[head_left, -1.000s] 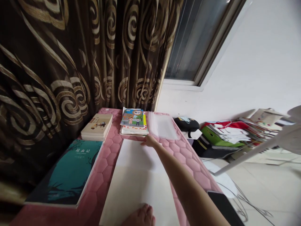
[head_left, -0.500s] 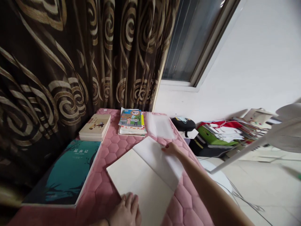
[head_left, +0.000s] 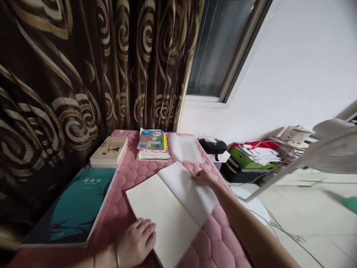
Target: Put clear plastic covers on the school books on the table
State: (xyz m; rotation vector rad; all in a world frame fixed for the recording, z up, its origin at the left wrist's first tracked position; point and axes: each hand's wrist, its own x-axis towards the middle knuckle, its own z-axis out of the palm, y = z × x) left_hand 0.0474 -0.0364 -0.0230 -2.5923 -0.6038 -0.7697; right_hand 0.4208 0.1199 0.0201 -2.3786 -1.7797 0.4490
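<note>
A cream-covered book [head_left: 158,212] lies at an angle on the pink quilted table top [head_left: 214,242], with a clear plastic cover sheet [head_left: 189,191] lying over its right part. My left hand [head_left: 136,242] rests flat on the book's near left corner, fingers stretched out. My right hand [head_left: 203,177] lies on the far right edge of the plastic sheet, fingers pressed down on it.
A teal book [head_left: 75,208] lies at the near left, a beige book stack [head_left: 110,150] behind it, colourful textbooks [head_left: 152,143] and more clear covers [head_left: 185,147] at the back. A dark patterned curtain [head_left: 83,67] hangs on the left. Clutter of papers [head_left: 259,154] covers the floor on the right.
The book and plastic sheet were turned from straight to slanted across the table. My right hand drew back from the far edge to the sheet's right edge; my left hand moved onto the near corner.
</note>
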